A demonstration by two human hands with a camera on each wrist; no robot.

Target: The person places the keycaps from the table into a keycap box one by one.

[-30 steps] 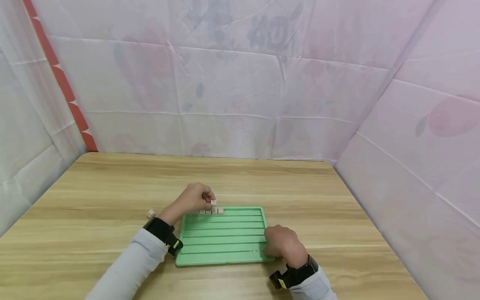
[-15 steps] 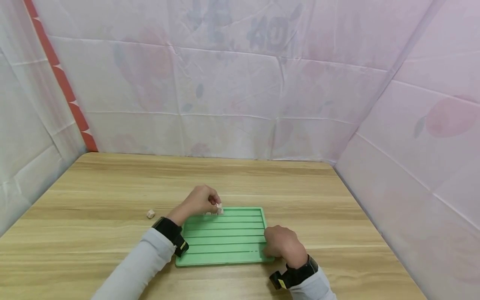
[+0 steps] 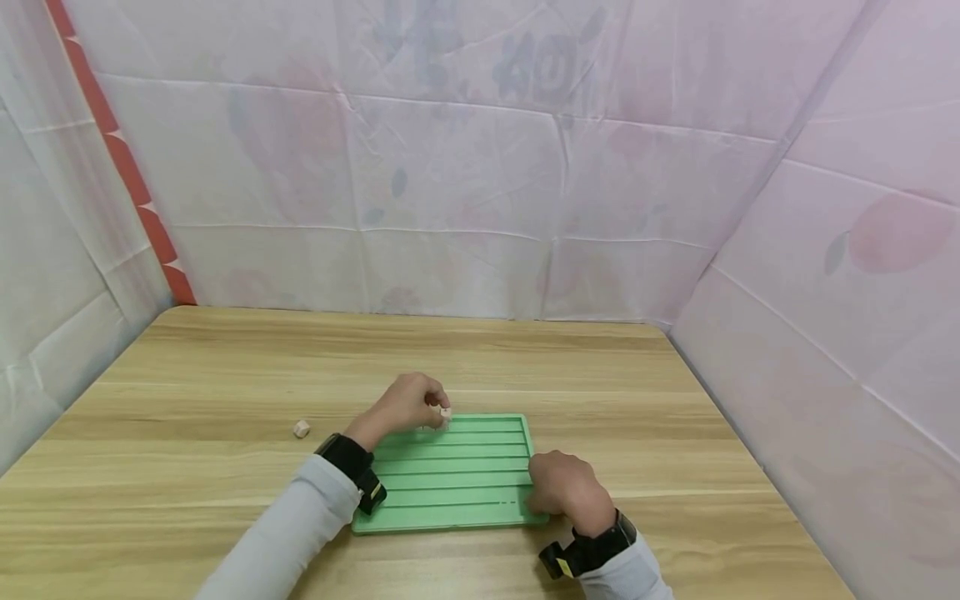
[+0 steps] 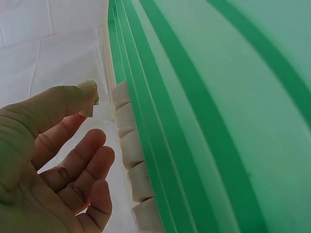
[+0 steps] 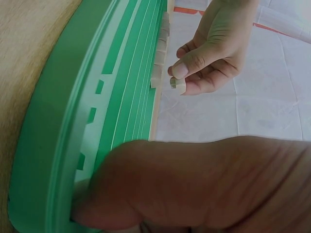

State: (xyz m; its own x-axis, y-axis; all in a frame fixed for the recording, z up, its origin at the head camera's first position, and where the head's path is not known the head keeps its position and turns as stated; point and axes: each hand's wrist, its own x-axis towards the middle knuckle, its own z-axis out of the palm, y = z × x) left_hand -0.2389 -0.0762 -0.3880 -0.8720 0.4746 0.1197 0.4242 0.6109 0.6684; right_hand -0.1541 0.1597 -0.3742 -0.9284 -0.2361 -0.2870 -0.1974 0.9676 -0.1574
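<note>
Between thumb and index finger, my left hand [image 3: 409,402] pinches a small pale cube [image 4: 87,108], just above the far edge of a green ridged tray [image 3: 457,479]. The left wrist view shows its other fingers loosely bent. A row of similar cubes [image 4: 132,148] sits in the tray's far groove, largely covered by the left hand in the head view. My right hand [image 3: 566,485] holds the tray's near right corner. Its thumb [image 5: 116,194] presses inside the rim in the right wrist view; the other fingers are mostly hidden.
One loose pale cube [image 3: 302,428] lies on the wooden table [image 3: 225,367], left of the tray. Pale printed cloth [image 3: 450,267] hangs behind the table and along both sides.
My left hand has shifted right along the tray's far edge and slightly lower, still pinching the cube. The loose cube on the left is now uncovered by the wrist. My right hand stays put.
</note>
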